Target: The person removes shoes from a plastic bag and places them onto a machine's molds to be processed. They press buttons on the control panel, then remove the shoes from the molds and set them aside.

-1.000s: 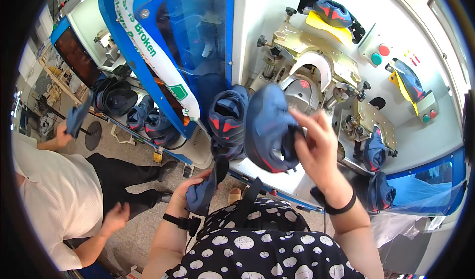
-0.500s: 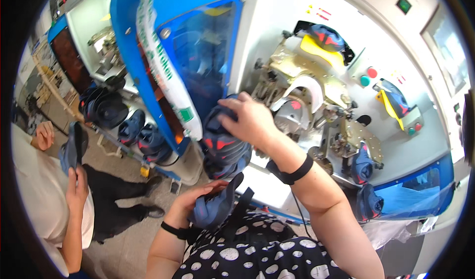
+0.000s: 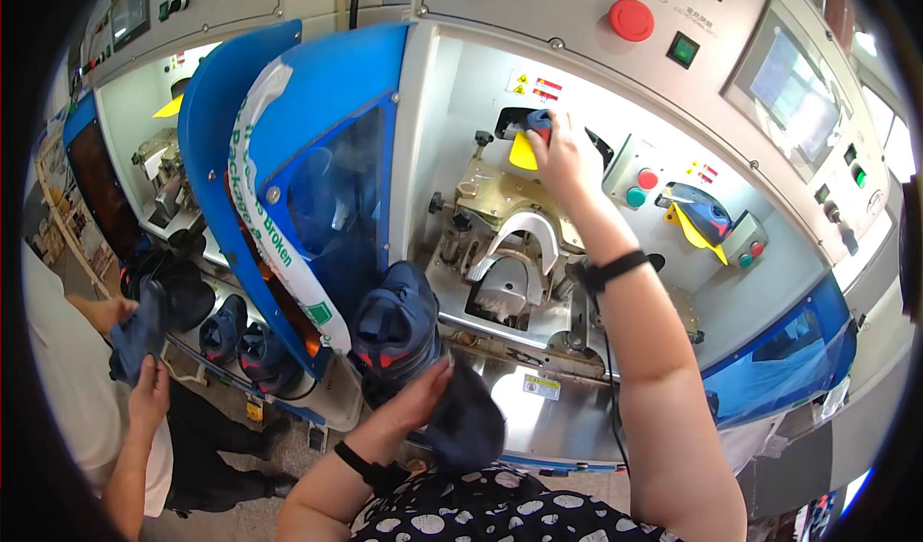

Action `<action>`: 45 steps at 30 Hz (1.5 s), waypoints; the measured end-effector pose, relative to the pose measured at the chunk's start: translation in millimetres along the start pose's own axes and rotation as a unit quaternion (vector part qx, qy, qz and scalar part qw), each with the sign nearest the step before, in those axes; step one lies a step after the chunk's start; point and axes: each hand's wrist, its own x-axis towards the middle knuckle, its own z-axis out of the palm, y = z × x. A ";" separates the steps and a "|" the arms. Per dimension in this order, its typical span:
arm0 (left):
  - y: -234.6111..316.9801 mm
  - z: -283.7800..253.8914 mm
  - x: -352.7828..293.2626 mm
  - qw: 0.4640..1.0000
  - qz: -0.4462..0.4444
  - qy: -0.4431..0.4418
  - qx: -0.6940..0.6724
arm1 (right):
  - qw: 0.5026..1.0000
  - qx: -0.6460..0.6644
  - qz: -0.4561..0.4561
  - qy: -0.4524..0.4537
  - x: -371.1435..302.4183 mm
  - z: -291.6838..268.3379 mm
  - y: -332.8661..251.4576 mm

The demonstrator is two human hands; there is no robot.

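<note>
My left hand point(image 3: 421, 400), low in the middle, is wrapped round a dark blue shoe upper point(image 3: 468, 422), which is blurred. Up inside the machine my right hand point(image 3: 569, 158) has its fingers closed on another blue shoe upper point(image 3: 539, 121) with a red accent. That upper sits at a dark opening in the back wall, by a yellow flap point(image 3: 523, 153); my hand covers much of it. Just beyond my left hand, a stack of blue and red shoe uppers point(image 3: 396, 316) stands beside the blue machine door.
Below my right hand is a metal mould with a white curved pad point(image 3: 524, 227). Another upper point(image 3: 704, 217) rests over a yellow flap to the right. Green and red buttons point(image 3: 636, 197) sit between them. At left a co-worker holds a shoe upper point(image 3: 144, 329); more uppers point(image 3: 267, 359) lie on a ledge.
My right hand has left the stack and moved up to the upper at the machine's back wall. My left hand still holds its upper, now turned differently. The view has shifted.
</note>
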 end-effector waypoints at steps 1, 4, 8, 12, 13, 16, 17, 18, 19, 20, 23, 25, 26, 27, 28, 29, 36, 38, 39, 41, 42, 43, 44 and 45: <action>1.1 -7.5 14.5 0.991 -0.062 -0.122 -0.009 | 0.999 -0.029 -0.008 -0.018 12.3 4.3 27.6; 0.4 12.2 28.9 0.988 -0.093 -0.122 0.002 | 0.988 -0.019 0.035 -0.152 14.2 2.6 65.6; 2.0 5.9 20.3 0.987 -0.005 -0.154 0.046 | 0.995 0.052 -0.049 -0.076 -68.6 -33.6 -12.3; -15.6 -27.8 38.3 0.966 0.032 -0.256 -0.026 | 0.983 0.126 -0.044 -0.125 -220.7 -82.3 -68.9; -17.2 -31.8 40.2 0.977 0.017 -0.210 0.019 | 0.977 0.140 -0.020 -0.158 -245.9 -87.8 -79.1; -24.8 -37.7 51.2 0.971 -0.014 -0.240 0.007 | 0.972 0.125 0.052 -0.194 -279.0 -74.3 -79.0; -16.9 -24.5 54.4 0.971 -0.037 -0.236 -0.003 | 0.973 0.118 0.055 -0.188 -275.8 -67.6 -73.7; -25.5 -26.6 63.7 0.974 -0.053 -0.218 -0.011 | 0.974 0.120 0.052 -0.185 -270.2 -61.7 -67.8; -23.3 -23.0 70.4 0.977 -0.098 -0.187 -0.032 | 0.973 0.114 0.051 -0.193 -262.1 -57.6 -64.8; -18.3 -19.1 78.7 0.977 -0.141 -0.154 -0.053 | 0.972 0.109 0.048 -0.201 -254.7 -54.0 -62.6; -14.7 -29.2 101.5 0.968 -0.076 -0.176 -0.161 | 0.976 0.114 0.037 -0.183 -236.1 -45.0 -66.0; -5.0 0.7 99.9 0.980 -0.054 -0.137 -0.133 | 0.978 0.088 0.036 -0.188 -238.9 -38.7 -52.0; 1.2 10.2 93.4 0.991 -0.012 -0.090 -0.101 | 0.979 0.078 0.021 -0.189 -239.0 -35.9 -50.8; -1.0 11.3 92.9 0.987 -0.020 -0.083 -0.134 | 0.980 0.070 0.014 -0.185 -241.5 -32.5 -47.3; 2.4 19.5 89.3 0.988 -0.019 -0.081 -0.132 | 0.980 0.073 0.015 -0.184 -245.9 -27.0 -43.9; 8.2 34.1 84.8 0.989 -0.034 -0.023 -0.142 | 0.980 0.064 0.012 -0.186 -251.1 -21.4 -39.0; 1.6 4.6 101.0 0.976 -0.052 -0.015 -0.211 | 0.981 0.040 -0.017 -0.189 -255.5 -5.8 -35.5; 1.8 5.0 101.6 0.975 -0.057 -0.012 -0.216 | 0.980 0.045 -0.013 -0.193 -254.8 -6.4 -35.2; 1.7 5.4 101.1 0.972 -0.062 -0.009 -0.228 | 0.980 0.051 -0.011 -0.194 -254.1 -7.0 -35.8; 6.6 16.5 96.5 0.968 -0.068 -0.004 -0.241 | 0.980 0.053 -0.010 -0.193 -253.9 -7.0 -36.3; 8.8 23.8 94.3 0.970 -0.066 0.010 -0.233 | 0.980 0.056 -0.011 -0.191 -254.1 -6.7 -36.0; 11.0 29.2 91.7 0.972 -0.063 0.024 -0.224 | 0.980 0.056 -0.010 -0.191 -254.0 -6.6 -36.2; 11.6 31.4 90.2 0.972 -0.064 0.024 -0.224 | 0.979 0.056 -0.014 -0.194 -253.9 -6.5 -35.9; 11.8 33.2 89.3 0.973 -0.062 0.031 -0.220 | 0.979 0.056 -0.018 -0.197 -253.8 -6.6 -35.5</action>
